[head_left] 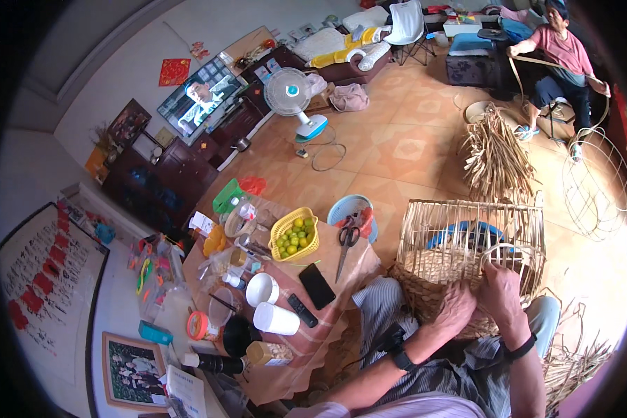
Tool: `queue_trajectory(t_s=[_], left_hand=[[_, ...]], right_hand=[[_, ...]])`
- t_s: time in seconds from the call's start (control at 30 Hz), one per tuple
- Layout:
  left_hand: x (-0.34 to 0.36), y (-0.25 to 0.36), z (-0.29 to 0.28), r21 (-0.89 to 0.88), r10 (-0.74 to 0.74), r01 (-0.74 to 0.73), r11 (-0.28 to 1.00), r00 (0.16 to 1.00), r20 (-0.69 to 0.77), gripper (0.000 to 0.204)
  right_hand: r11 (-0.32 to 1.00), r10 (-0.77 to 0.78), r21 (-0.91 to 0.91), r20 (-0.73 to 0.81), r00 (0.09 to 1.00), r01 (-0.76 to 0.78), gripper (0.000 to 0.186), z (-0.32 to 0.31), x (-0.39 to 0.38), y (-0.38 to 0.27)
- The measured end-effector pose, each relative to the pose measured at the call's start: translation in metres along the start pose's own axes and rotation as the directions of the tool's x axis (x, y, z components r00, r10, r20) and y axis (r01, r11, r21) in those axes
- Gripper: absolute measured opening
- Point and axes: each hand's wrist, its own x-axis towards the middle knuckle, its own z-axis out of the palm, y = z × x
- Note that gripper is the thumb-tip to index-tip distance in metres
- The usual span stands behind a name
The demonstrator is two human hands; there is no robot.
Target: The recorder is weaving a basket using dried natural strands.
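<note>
1. Basket (422,292) is standing right of the table (361,266), touching the left hand (458,304).
2. Left hand is resting nearer the table; grip unclear.
3. Right hand (500,286), farther off, is pinching a pale strip (503,245).

The woven basket (419,287) partly hides a blue object (435,240); the lower edge cuts off the right forearm (526,380).

Blk wristbands (403,360), strpd gry pants (384,306), lilac top (425,408)

Woven basket (447,263): rough, matt plant fibre, as I view it remotely. Scissors (343,256): smooth metal blades. Fruit basket (301,254): plastic (slightly glossy, I judge). Floor tiles (404,150): smooth, glossy.
</note>
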Motion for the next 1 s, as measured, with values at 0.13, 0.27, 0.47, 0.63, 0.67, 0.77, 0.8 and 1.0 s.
queue_trajectory(t_s=[0.13, 0.27, 0.47, 0.63, 0.67, 0.77, 0.8, 1.0], left_hand=[[-0.012, 0.009, -0.038, -0.110, 0.065, -0.065, 0.992, 0.998, -0.006, 0.050], [-0.013, 0.002, -0.030, -0.161, 0.038, -0.042, 0.986, 0.999, -0.027, 0.053], [-0.008, -0.002, -0.032, -0.339, 0.041, -0.066, 0.939, 0.996, -0.079, 0.051], [0.001, -0.002, -0.031, -0.464, -0.071, 0.005, 0.886, 0.990, -0.125, 0.031], [0.004, -0.003, -0.032, -0.449, -0.074, 0.009, 0.894, 0.989, -0.128, 0.027], [0.007, 0.002, -0.039, -0.392, -0.078, 0.039, 0.919, 0.993, -0.085, 0.028], [0.009, 0.001, -0.036, -0.396, -0.073, 0.034, 0.918, 0.994, -0.084, 0.028], [0.008, -0.009, -0.028, -0.468, -0.063, 0.051, 0.882, 0.998, -0.008, 0.027]], right_hand=[[0.998, 0.023, 0.058, 0.017, 1.000, -0.024, 0.030, -0.006, -0.007, -0.008], [0.989, 0.033, 0.143, -0.054, 0.998, -0.025, 0.036, -0.001, -0.009, -0.003], [0.834, 0.059, 0.552, -0.064, 0.996, -0.014, 0.049, -0.024, -0.018, -0.005], [0.618, 0.333, 0.736, 0.075, 0.940, -0.277, 0.042, -0.019, -0.027, 0.006], [0.471, 0.413, 0.819, 0.126, 0.902, -0.329, 0.038, -0.019, -0.032, 0.010], [0.112, 0.416, 0.960, 0.189, 0.890, -0.256, 0.029, 0.000, -0.064, 0.060], [0.038, 0.431, 0.956, 0.248, 0.868, -0.291, 0.029, 0.003, -0.079, 0.060], [-0.145, 0.375, 0.910, 0.414, 0.829, -0.388, 0.028, -0.007, -0.095, 0.034]])
